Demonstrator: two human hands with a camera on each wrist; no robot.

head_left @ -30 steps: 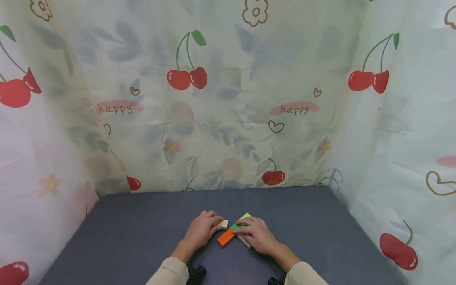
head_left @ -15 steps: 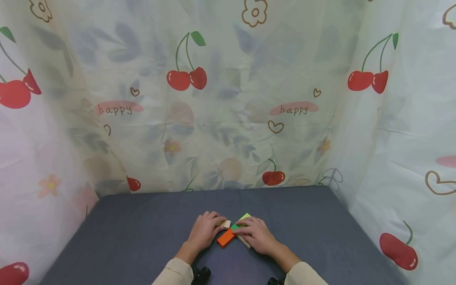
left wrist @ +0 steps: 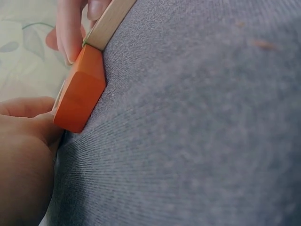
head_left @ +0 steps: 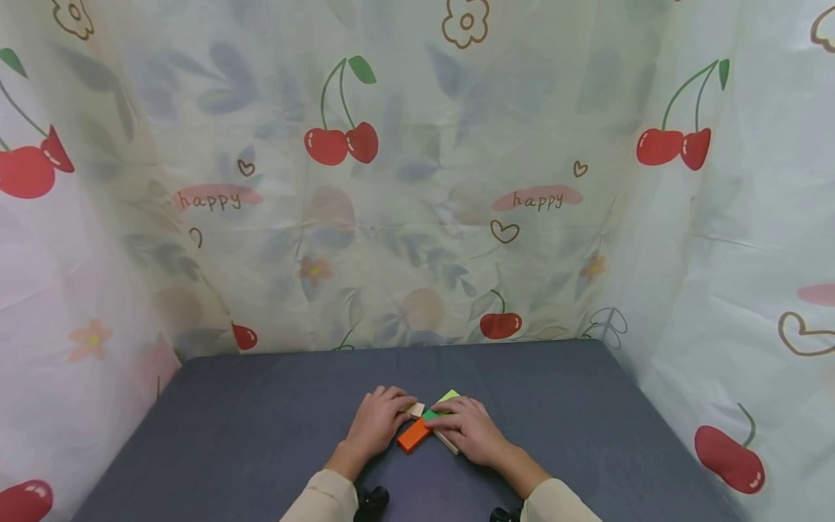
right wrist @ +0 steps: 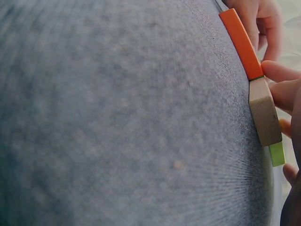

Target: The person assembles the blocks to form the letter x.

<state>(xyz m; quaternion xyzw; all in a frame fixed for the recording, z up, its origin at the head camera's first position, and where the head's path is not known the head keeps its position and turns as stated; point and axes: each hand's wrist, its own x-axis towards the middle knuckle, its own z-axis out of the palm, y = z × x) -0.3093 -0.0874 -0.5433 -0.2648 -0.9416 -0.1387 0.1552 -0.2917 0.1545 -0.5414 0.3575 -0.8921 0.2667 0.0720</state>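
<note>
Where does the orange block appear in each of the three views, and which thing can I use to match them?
Head view: orange block lies low in the middle, between the two hands.
Left wrist view: orange block sits upper left, its near end toward the camera.
Right wrist view: orange block runs along the upper right edge.
Shared landmark: the plain wooden block touching it.

From my head view, my right hand (head_left: 471, 431) covers most of the plain wooden block (head_left: 447, 441) and the middle of the green block (head_left: 449, 397), so I can't tell how those two meet the orange block (head_left: 414, 435). My left hand (head_left: 378, 423) hides most of the small pale block (head_left: 416, 409), and how its fingers lie on it is too small to make out. On my left wrist camera the wooden block runs off the top edge.
</note>
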